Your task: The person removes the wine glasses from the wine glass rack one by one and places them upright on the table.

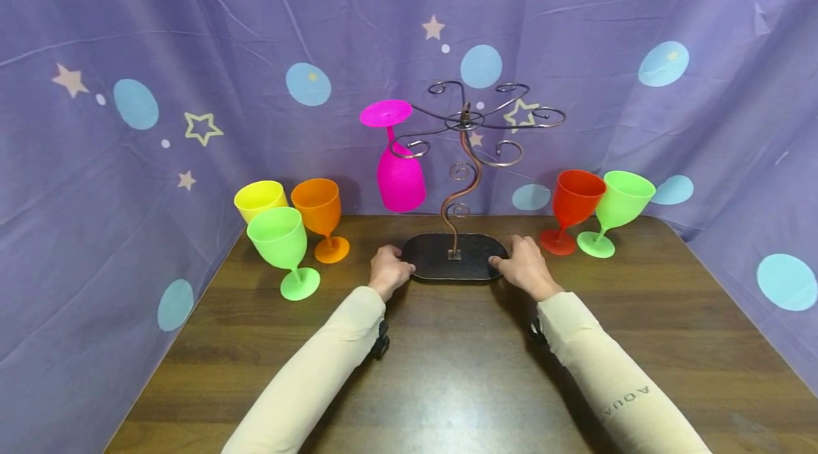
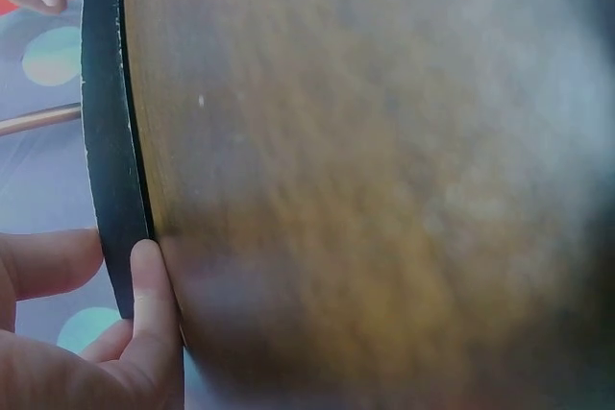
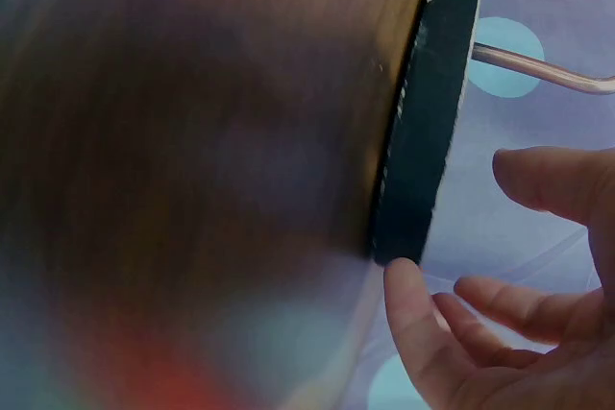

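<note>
A metal goblet stand [image 1: 455,187] has a twisted copper-coloured stem, curled dark arms and an oval black base. A magenta goblet [image 1: 401,180] hangs upside down from its left arm. My left hand [image 1: 390,271] grips the base's left end; in the left wrist view, the thumb [image 2: 58,261] lies on top and a finger touches the lower edge. At the other end is my right hand [image 1: 527,268]. In the right wrist view, one fingertip [image 3: 402,276] touches the base's end, while the thumb is held apart above it.
Left on the wooden table [image 1: 447,369] stand a yellow goblet [image 1: 258,197], an orange goblet [image 1: 318,205] and a green goblet [image 1: 279,237]. A red goblet [image 1: 575,198] and another green goblet [image 1: 623,198] stand at right. A purple curtain [image 1: 383,13] hangs behind.
</note>
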